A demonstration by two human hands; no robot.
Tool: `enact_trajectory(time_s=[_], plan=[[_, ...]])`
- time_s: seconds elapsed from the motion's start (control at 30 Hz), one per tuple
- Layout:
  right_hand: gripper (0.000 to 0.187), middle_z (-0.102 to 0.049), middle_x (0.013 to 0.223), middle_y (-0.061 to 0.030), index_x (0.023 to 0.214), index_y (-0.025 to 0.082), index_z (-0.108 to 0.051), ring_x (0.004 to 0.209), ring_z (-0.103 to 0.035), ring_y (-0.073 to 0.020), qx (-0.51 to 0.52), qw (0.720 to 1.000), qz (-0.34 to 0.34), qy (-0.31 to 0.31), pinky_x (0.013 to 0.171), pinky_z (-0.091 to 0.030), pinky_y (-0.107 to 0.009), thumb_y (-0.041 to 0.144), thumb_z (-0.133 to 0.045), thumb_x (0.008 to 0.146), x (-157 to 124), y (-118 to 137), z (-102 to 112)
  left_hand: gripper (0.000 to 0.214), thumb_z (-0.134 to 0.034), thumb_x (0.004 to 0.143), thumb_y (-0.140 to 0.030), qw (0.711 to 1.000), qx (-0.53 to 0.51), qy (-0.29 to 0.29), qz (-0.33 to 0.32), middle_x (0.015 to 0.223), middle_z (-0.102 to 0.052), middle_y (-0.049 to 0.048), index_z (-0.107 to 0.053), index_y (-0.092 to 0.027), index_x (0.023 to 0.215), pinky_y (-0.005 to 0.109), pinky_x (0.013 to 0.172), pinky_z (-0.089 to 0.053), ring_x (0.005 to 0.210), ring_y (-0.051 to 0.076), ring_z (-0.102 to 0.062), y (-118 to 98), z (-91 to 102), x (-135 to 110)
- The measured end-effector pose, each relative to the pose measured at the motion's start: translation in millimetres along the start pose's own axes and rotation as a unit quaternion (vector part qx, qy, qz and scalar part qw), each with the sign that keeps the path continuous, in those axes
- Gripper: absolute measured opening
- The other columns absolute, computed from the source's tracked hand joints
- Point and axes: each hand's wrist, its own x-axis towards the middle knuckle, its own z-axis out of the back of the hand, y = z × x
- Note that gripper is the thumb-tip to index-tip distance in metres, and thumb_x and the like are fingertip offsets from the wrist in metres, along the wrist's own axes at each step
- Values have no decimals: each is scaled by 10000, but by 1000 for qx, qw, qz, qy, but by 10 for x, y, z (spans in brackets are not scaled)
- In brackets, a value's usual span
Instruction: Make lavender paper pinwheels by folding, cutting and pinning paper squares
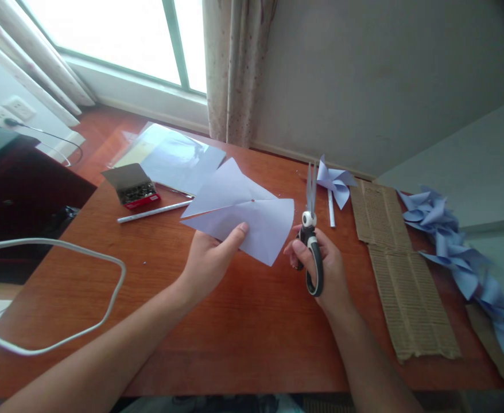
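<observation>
My left hand [211, 258] pinches the near edge of a pale blue paper square [239, 209] and holds it above the wooden table [217, 321]. The sheet is cut in from its corners towards a small mark at its centre. My right hand [323, 267] grips a pair of scissors [311, 229] with black and white handles. Their blades point up and away, just right of the paper, and look nearly closed.
A finished blue pinwheel [336, 183] on a white stick lies behind the scissors. Corrugated cardboard strips [400, 269] and a heap of blue pinwheels [462, 252] lie at the right. An open box of pins [132, 186], a white stick [152, 212], paper sheets [170, 155] and a white cable [62, 287] are at the left.
</observation>
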Motion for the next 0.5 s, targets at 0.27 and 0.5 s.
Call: enact_trajectory(time_s=[0.27, 0.5], plan=[[266, -612, 785, 39, 1033, 216, -634, 605, -577, -97, 77, 990, 39, -116, 569, -479, -241, 259, -758, 802, 74, -46, 45, 236, -726, 843, -307, 997, -33, 61, 41, 998, -785, 65, -724, -150, 1019, 283, 812, -574, 949, 229, -723, 45, -62, -117], [318, -606, 815, 34, 1090, 223, -631, 664, -598, -111, -68, 977, 114, -165, 617, -506, -252, 194, -734, 790, -50, -14, -31, 283, -785, 810, -376, 997, -28, 6, 67, 1010, -792, 70, -745, -152, 978, 286, 806, -579, 924, 230, -732, 52, -97, -105]])
